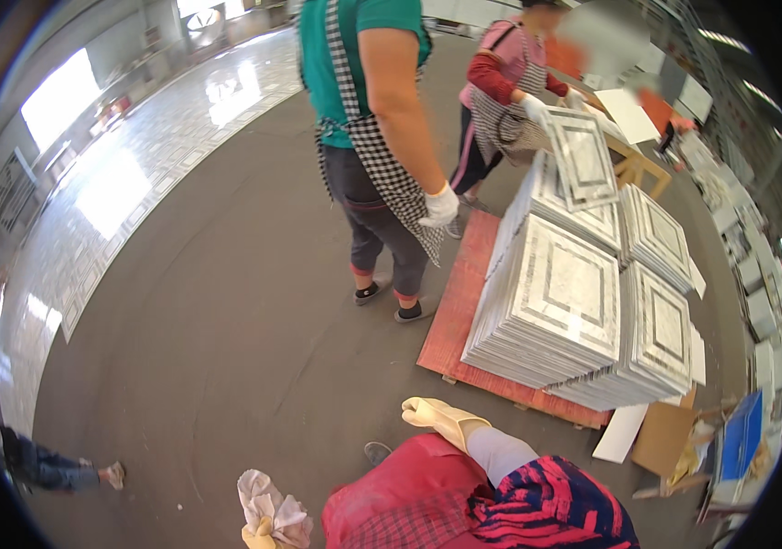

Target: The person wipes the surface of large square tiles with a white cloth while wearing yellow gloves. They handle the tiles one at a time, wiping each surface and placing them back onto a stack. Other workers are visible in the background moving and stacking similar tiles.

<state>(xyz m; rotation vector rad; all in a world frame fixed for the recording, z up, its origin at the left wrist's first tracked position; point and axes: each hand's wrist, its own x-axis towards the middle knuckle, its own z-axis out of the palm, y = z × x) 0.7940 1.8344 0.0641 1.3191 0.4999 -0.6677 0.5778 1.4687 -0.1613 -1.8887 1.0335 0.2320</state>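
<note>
At the lower edge, my left hand [260, 533] shows in part, in a pale yellow glove. Its fingers are closed round a crumpled pinkish-white cloth [272, 501]. My right hand [439, 416], in a cream-yellow glove, is held out before my body with its fingers curled together and nothing visible in them. Nearest to it, apart from it, is the front corner of a red wooden pallet [453, 337]. Tall stacks of patterned tiles [569, 284], pale grey with darker square borders, stand on the pallet.
A co-worker in a green shirt [340, 64] stands left of the pallet. Behind the stacks, another person in pink [501, 82] holds up a single tile [583, 156] with gloved hands. Cardboard [663, 437] and a blue box [740, 437] lie at right. Tiled flooring [116, 188] stretches along the left.
</note>
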